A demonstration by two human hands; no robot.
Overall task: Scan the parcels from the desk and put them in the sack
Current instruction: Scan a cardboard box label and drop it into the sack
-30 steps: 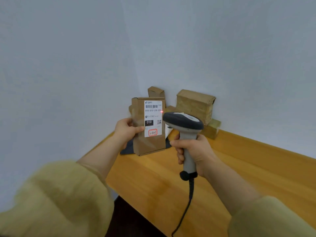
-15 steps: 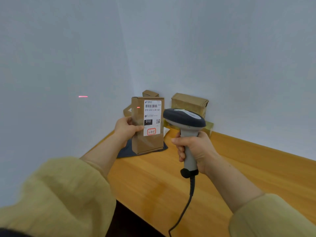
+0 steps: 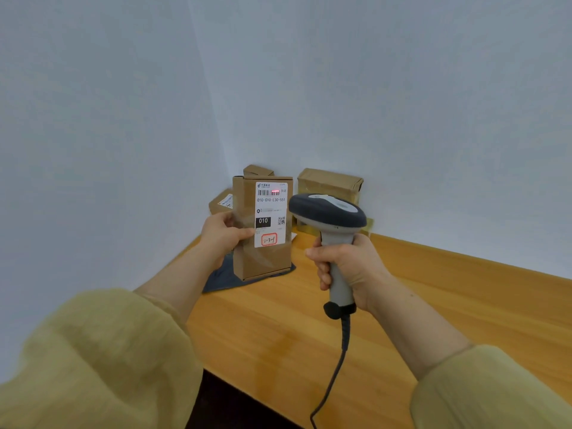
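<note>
I've got the L hand [image 3: 221,235] gripping a tall brown cardboard parcel [image 3: 263,258] by its left edge. The thumb lies across the front face, just beside the white shipping label [image 3: 270,213]; the fingers go round the back where I can't see them. The box stands upright w/ its lower end over a dark grey mailer bag [image 3: 223,278] on the wooden desk [image 3: 278,335]. Can't tell if it rests on the bag or hangs just above it.

The label faces me & the scanner, which I read as the reason for the pose: the barcode [image 3: 265,192] at the top of the label is turned toward the reader's nose. The R hand [image 3: 349,270] is closed round the grey handle of the corded barcode scanner [image 3: 325,210], dark head up, aimed far-left at the box, near it but not touching. The trigger finger is hidden. A red laser line [image 3: 275,192] sits on the right part of the barcode, so I judge the scan step is in hand, bagging not yet begun.

Both forearms reach fwd, olive sleeves bunched near the elbows. The cable [image 3: 337,366] hangs from the handle base past the near desk edge.

More parcels wait in the far corner by the wall: a taped box [image 3: 329,185] behind the scanner, a small box [image 3: 257,170] peeking over the held one, and a labelled box [image 3: 220,202] to its left. The sack isn't in view
</note>
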